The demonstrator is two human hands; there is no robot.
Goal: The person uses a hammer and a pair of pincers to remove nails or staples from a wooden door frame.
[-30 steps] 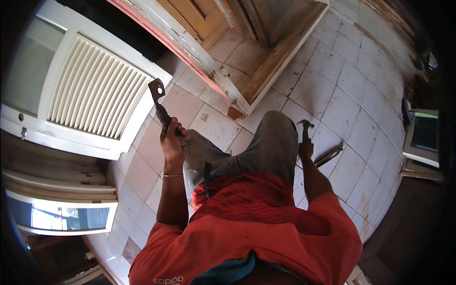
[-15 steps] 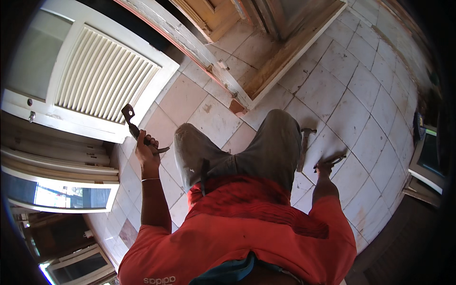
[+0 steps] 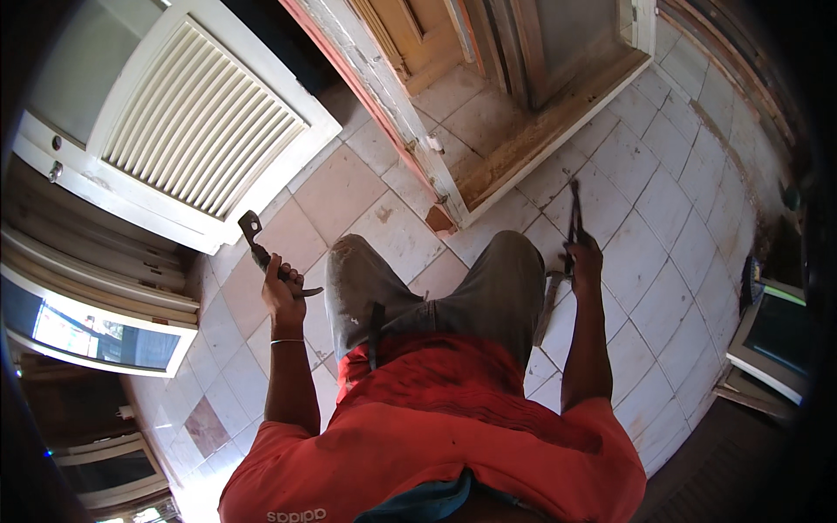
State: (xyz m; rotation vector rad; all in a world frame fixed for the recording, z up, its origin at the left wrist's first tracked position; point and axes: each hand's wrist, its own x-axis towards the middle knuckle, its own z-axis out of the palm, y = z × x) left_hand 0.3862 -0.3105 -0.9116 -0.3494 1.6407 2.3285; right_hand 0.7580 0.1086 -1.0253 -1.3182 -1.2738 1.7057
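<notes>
My left hand (image 3: 282,289) is closed around a dark metal piece (image 3: 251,228), held up left of my left knee. Its upper end is broad with a hole through it, and a curved tip sticks out past my fingers; I cannot tell its exact kind. On the other side, my right hand (image 3: 586,264) grips dark pliers (image 3: 575,209) with the slim end pointing away from me. A hammer (image 3: 547,315) lies on the tiles beside my right knee, its head partly hidden behind my right hand and the pliers.
Tiled floor (image 3: 384,228) surrounds my bent legs. Ahead stands a worn door frame (image 3: 427,150) with a wooden sill (image 3: 558,122). A white louvred door (image 3: 200,122) is at the left. A framed pane (image 3: 772,331) leans at the far right.
My right hand has lifted from near the floor and moved forward, swinging the pliers upright. My left hand keeps its hold with a slight shift. The view has tilted a little.
</notes>
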